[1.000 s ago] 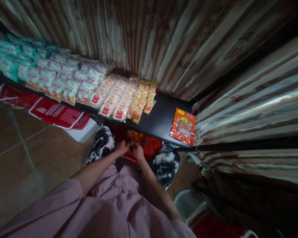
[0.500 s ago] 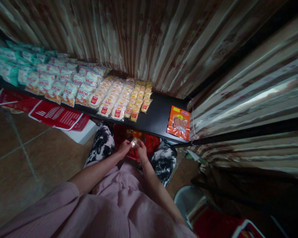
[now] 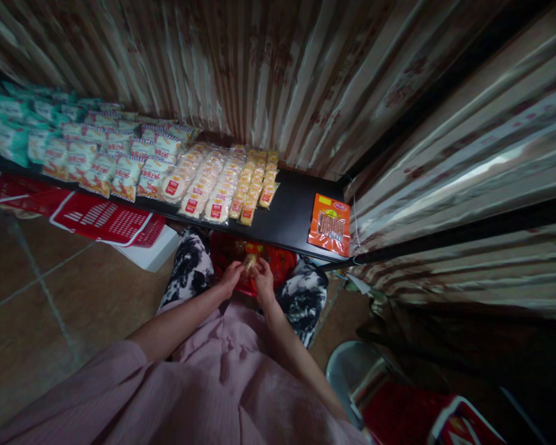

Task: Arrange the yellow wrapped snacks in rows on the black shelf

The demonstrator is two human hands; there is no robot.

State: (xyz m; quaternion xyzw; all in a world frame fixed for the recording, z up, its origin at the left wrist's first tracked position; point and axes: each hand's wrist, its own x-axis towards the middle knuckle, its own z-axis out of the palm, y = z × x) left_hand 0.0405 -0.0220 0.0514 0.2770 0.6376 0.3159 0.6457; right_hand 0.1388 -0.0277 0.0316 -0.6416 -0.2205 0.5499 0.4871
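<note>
Between my knees, my left hand (image 3: 232, 275) and my right hand (image 3: 262, 276) pinch a small shiny gold-coloured wrapped packet (image 3: 249, 264) from its two sides. What is inside the wrapping is too small to make out. Just beneath my hands sits a red basket (image 3: 285, 267) with several packaged items in it, partly under the shelf edge. Above, on the black shelf (image 3: 293, 207), lie rows of yellow-wrapped snacks (image 3: 247, 213) and round white crackers (image 3: 217, 211) in clear wrappers.
Farther left on the shelf stand white snack bags (image 3: 126, 176) and teal bags (image 3: 9, 142). An orange packet (image 3: 330, 224) lies at its right end. Red baskets (image 3: 104, 217) and a white box (image 3: 152, 250) are below left. A metal basin (image 3: 349, 368) stands at lower right, beside curtains (image 3: 278, 74).
The packet between my fingers has turned slightly and looks less bright. My hands stay nearly in place, while the view has shifted a little.
</note>
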